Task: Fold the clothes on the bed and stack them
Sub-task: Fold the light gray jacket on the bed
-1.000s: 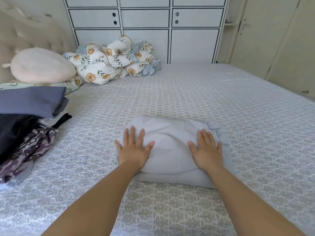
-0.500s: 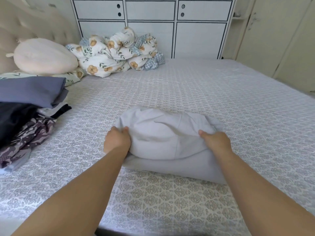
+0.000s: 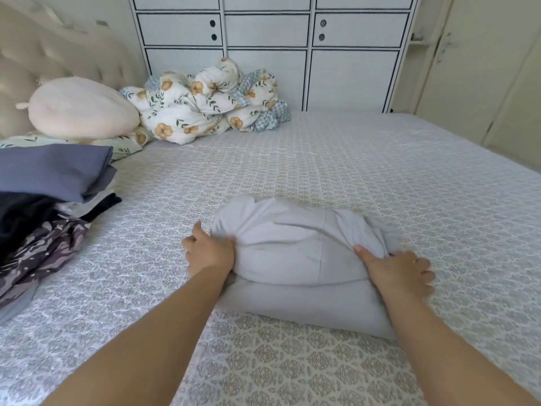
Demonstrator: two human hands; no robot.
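Note:
A pale grey folded garment (image 3: 295, 253) lies as a thick bundle on the patterned bed (image 3: 322, 165), right in front of me. My left hand (image 3: 209, 252) grips its left edge, with the fingers tucked under the cloth. My right hand (image 3: 399, 269) holds the right edge, thumb on top and fingers curled beneath the fold. At the left of the bed lies a stack of clothes (image 3: 46, 200): a blue-grey folded piece on top, black and purple patterned pieces below.
A floral duvet (image 3: 205, 106) is bunched at the head of the bed beside a round cream pillow (image 3: 79, 108). White cupboards (image 3: 272, 51) stand behind the bed. A padded headboard is at the far left. The bed's right half is bare sheet.
A second ago both hands lay flat on top of the grey bundle. They have since slid to its two sides and taken hold of its edges.

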